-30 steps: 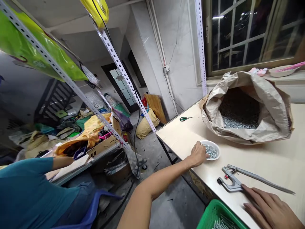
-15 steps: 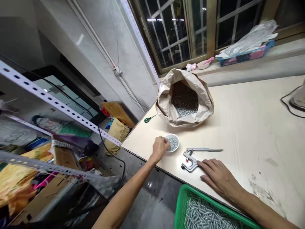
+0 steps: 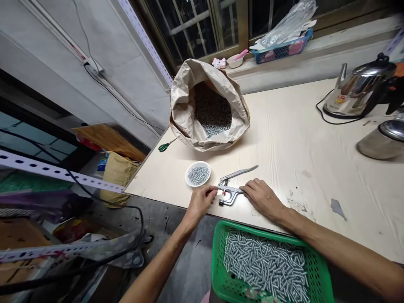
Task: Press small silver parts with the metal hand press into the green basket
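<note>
A grey pair of snap-fastener pliers (image 3: 232, 194) lies near the table's front edge, its upper handle angled away and its jaw facing left. My right hand (image 3: 263, 198) rests on the table, with its fingers closed over the pliers' lower handle. At the jaw, my left hand (image 3: 201, 201) has thumb and fingertips pinched together; whatever is between them is too small to make out. Just beyond that hand stands a white bowl (image 3: 198, 174) filled with small silver screw-like pieces. A green basket (image 3: 217, 252) below the table edge holds many larger silver screw-like pieces (image 3: 267, 265).
An open paper sack (image 3: 186, 122) with small metal pieces stands at the back. Green-handled scissors (image 3: 164, 147) lie left of it. To the right are a kettle (image 3: 360, 90) and a metal canister (image 3: 383, 141). A blue basket (image 3: 280, 50) sits on the window ledge.
My left hand has left the bowl and moved right to the pliers' jaw. The pliers' upper handle now angles farther upward. The view has turned right, bringing the kettle and canister into sight.
</note>
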`<state>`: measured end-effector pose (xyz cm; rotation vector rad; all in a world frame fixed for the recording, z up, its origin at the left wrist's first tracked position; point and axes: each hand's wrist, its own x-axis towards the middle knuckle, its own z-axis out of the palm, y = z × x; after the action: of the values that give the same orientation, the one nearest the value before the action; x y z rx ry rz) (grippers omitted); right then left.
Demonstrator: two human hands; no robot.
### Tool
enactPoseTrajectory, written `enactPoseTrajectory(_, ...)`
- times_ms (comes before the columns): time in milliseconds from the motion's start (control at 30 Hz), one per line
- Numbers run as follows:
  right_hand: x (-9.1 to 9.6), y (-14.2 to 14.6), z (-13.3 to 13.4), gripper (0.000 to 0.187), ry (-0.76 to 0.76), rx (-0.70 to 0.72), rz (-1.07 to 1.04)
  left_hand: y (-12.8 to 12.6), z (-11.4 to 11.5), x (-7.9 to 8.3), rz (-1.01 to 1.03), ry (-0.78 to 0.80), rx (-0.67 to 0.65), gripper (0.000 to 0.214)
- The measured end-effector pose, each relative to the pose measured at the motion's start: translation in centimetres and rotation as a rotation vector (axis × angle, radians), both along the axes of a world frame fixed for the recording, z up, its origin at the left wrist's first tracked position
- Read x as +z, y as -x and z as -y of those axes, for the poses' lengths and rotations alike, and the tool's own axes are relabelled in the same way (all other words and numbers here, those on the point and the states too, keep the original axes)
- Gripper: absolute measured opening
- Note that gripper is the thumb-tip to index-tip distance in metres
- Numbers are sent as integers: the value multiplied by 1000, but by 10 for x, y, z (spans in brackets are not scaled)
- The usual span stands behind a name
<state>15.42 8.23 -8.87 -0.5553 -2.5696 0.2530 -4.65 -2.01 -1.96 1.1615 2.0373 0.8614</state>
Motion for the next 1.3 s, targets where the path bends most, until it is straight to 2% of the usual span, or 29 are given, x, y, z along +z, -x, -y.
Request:
enactPoseTrajectory(133, 1, 1, -1, 17, -1, -18, -5, 2, 0, -14, 105, 14, 34, 33)
enactPoseTrajectory(300, 0, 1, 0, 17, -3, -23, 5, -1, -4, -24, 76, -5, 51, 32)
enactPoseTrajectory(733, 2, 2, -1, 14, 4, -33, 15, -1, -11, -16, 82, 175, -28, 38)
enactPoseTrajectory(900, 1, 3, -1, 13, -20, -33, 6, 1, -15, -6, -43, 261, -102, 31)
enactPoseTrajectory(967, 1, 3, -1, 13, -29, -35, 9, 4, -18, 1, -145, 243, -136, 25)
enactPoseTrajectory(1100, 3, 3, -1, 13, -30, -43, 12, 8, -23, 11, -409, 204, -299, 14)
enactPoseTrajectory(1200, 4, 2, 0, 13, -20, -43, 12, 6, -23, 9, -503, 234, -372, 14)
enactPoseTrajectory(1300, 6, 2, 0, 12, -4, -41, 12, 4, -19, 0, -506, 271, -392, 16)
